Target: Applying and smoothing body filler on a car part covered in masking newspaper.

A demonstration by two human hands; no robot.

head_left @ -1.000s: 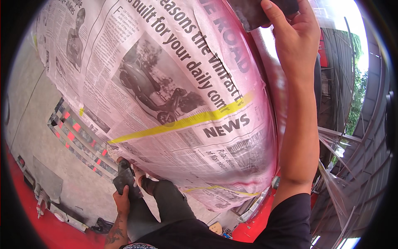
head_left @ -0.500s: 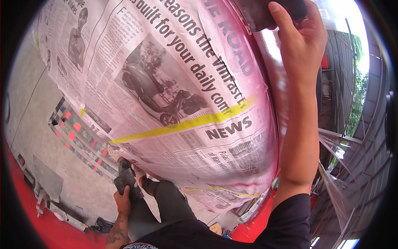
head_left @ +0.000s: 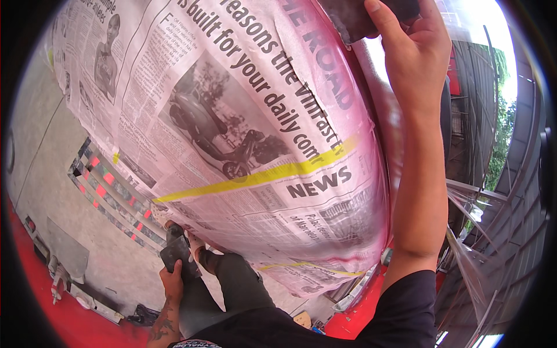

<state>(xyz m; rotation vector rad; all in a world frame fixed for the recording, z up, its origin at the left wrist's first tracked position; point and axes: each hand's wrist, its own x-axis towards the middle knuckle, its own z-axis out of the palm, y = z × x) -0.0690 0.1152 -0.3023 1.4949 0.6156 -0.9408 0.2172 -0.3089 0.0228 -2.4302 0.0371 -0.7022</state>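
Note:
A curved body, likely a vehicle panel, is masked with newspaper carrying pink overspray, held by strips of yellow tape. At the top right, my right hand is closed on a dark, flat pad, thumb on the near side. The pad lies at the paper's edge, over the glossy pinkish panel; whether it presses on the surface I cannot tell. Low on the left, my left hand grips a dark, block-like pad beside my leg, away from the panel.
Grey concrete floor spreads at the left, with a slatted black-and-red rack on it. Red flooring borders the lower left. Clear plastic sheeting hangs beside corrugated metal on the right.
My right hand and its dark pad have slid slightly left and up along the panel's edge. My left hand looks unmoved.

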